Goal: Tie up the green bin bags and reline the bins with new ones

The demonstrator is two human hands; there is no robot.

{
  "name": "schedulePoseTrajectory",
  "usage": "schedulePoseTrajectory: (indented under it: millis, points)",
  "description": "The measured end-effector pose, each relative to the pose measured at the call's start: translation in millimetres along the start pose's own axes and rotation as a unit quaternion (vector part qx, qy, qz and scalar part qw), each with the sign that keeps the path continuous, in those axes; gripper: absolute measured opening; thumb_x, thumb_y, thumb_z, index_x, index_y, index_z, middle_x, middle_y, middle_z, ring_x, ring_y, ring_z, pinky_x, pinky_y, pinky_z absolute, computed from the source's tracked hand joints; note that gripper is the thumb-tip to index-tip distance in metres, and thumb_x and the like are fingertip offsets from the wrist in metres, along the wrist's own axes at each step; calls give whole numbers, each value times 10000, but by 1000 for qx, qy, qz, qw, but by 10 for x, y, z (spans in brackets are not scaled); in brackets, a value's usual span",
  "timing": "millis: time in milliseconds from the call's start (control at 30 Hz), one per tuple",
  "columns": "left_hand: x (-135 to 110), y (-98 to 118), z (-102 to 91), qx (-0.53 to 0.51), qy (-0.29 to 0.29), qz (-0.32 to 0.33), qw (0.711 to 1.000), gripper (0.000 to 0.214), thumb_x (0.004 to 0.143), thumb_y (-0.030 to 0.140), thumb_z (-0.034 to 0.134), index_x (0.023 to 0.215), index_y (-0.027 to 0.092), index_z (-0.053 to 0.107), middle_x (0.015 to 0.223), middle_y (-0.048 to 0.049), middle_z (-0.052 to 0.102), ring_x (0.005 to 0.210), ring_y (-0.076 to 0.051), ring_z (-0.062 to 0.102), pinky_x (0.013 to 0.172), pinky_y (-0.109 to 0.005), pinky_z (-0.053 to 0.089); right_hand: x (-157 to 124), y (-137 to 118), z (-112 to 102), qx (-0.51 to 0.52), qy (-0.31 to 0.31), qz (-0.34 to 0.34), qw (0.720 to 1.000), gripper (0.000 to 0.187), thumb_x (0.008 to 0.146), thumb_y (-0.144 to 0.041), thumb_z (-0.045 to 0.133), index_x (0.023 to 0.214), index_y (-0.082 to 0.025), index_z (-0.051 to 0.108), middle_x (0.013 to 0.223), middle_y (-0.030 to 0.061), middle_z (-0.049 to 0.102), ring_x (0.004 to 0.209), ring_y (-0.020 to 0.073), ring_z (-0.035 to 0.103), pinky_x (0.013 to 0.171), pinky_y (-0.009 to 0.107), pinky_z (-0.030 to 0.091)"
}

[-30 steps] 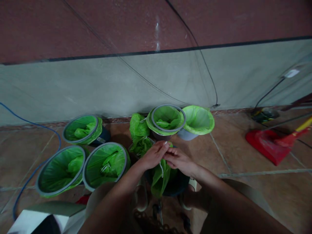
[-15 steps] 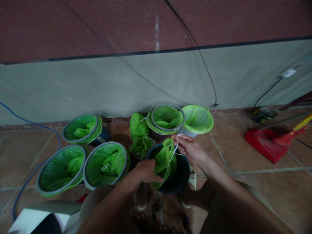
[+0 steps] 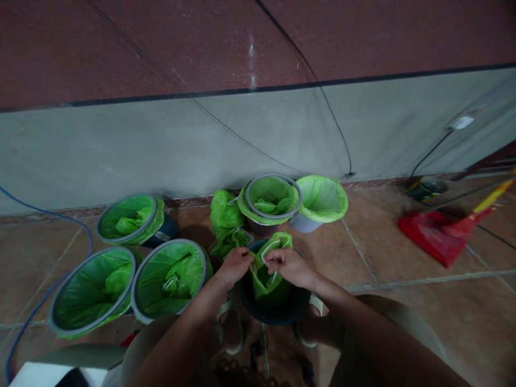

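A dark blue-green bin stands on the floor between my feet. Bunched at its mouth is a green drawstring trash bag, its white drawstring showing along the top edge. My left hand pinches the bag's edge on the left, over the bin's rim. My right hand has its fingers closed on the white drawstring, close to the left hand. The bag's lower part hangs inside the bin, and its bottom cannot be made out.
Several bins lined with green bags stand around: a grey-rimmed bin close left, others behind it, and a pale bin by the wall. A loose green bag lies between. A red dustpan is at right, a blue cable at left.
My right hand has moved left and down, bringing the drawstring over the bin. My left hand has risen to the bag's upper edge. The view has shifted slightly.
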State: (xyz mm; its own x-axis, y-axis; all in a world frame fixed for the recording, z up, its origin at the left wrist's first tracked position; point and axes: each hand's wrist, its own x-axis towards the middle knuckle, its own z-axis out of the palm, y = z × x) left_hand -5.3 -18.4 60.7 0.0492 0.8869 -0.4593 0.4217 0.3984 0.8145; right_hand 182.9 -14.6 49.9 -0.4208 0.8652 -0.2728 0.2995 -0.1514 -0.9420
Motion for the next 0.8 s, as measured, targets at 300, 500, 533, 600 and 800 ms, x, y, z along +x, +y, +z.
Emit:
schedulePoseTrajectory:
  millis: [300,500,533,600,800]
  points:
    - [-23,-22,169,-282,-20,-95,954,124,661,253,672,689,161,593,629,9,643,570,-123,619,591,-237,469,51,34,147,-131,26,61,989,160,726,-118,542,617,-176,644,566,2,622,532,110,511,545,231,355]
    - [-55,23,171,-327,-32,-113,938,156,633,262,674,712,159,587,638,-2,654,580,-126,627,645,-264,498,63,109,143,-114,6,25,993,141,695,-132,540,576,-171,605,524,-38,506,524,89,451,551,224,335]
    - [-51,28,179,-328,-32,-109,938,147,638,265,660,710,161,584,640,-3,653,588,-128,627,660,-271,500,59,122,146,-112,-5,17,994,159,697,-141,540,547,-171,580,501,-47,459,507,82,418,536,224,314]
    - [-34,44,182,-309,-28,-94,946,130,660,280,630,708,170,580,645,-4,652,609,-139,629,677,-284,499,55,142,148,-108,-30,1,994,191,709,-157,535,520,-170,555,479,-56,405,487,73,371,518,227,284]
    - [-47,181,-208,97,97,58,989,174,698,349,691,699,185,633,639,-11,654,664,-174,626,672,-277,442,119,42,-126,-29,63,-8,998,137,746,-250,610,800,-191,721,691,8,668,584,116,524,562,247,395]
